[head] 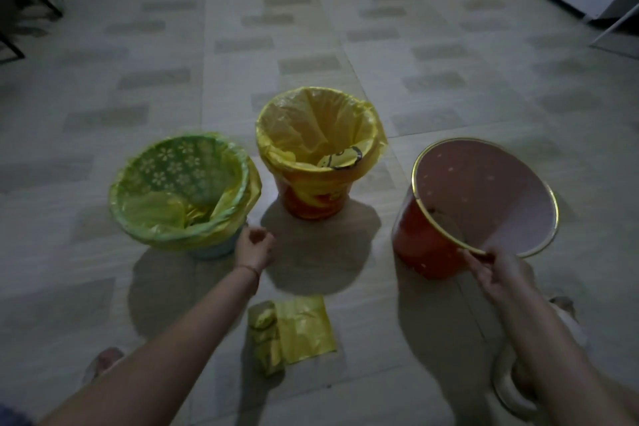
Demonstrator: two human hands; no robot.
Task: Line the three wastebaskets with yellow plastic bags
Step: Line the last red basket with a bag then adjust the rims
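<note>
Three round plastic wastebaskets are set on the pale tiled floor [138, 55]. The green flower-patterned wastebasket [193, 162] at the left is lined with a yellow plastic bag [162, 214], the edge of which is folded over the rim. The orange wastebasket [313, 201] in the middle, set slightly farther back, is likewise lined with a yellow plastic liner [311, 121] draped over its rim. The red wastebasket with a gold-coloured rim band [425, 245] at the right is unlined and is tilted so that its opening faces the camera. Its near rim is pinched by the fingers of the right hand [498, 273]. The left hand [254, 247] is held loosely curled between the green and orange wastebaskets, just beside the green one, and nothing is grasped by it. A thin band is worn at the left wrist. A roll of yellow plastic bags [266, 339], with one flat sheet partly unrolled to its right, lies on the floor between the forearms, near the camera and apart from all three wastebaskets.
</note>
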